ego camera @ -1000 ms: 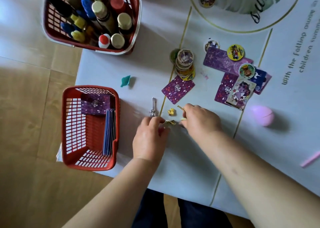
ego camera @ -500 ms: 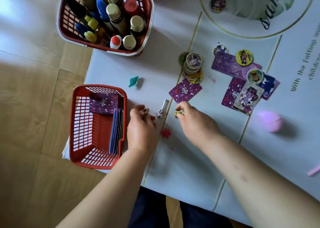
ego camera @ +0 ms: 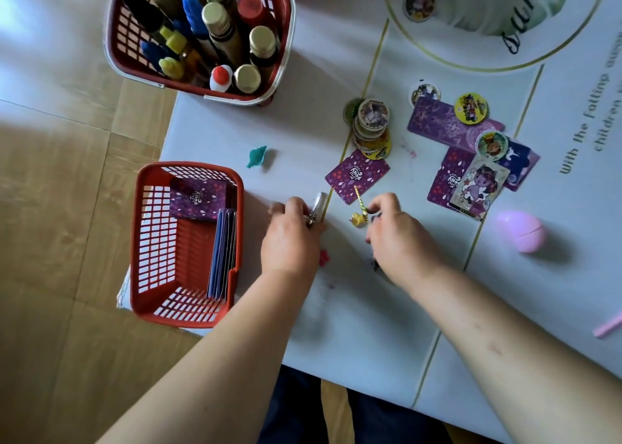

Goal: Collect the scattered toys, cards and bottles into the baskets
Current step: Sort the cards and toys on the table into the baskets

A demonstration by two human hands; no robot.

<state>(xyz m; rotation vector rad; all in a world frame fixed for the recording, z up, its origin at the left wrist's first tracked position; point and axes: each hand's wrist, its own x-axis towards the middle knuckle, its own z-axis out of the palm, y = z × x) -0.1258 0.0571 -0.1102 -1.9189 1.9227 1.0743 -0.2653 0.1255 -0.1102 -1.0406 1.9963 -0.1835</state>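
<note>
Cards (ego camera: 222, 241) in near basket (ego camera: 188, 171), bottles (ego camera: 218, 22) in far basket (ego camera: 286, 39)

Soft daylight, floor glare, slight blur

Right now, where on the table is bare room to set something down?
Bare: between bottle basket and disc stack; the near edge behind left hand and right hand. Crowded: around the cards and between the hands.
</note>
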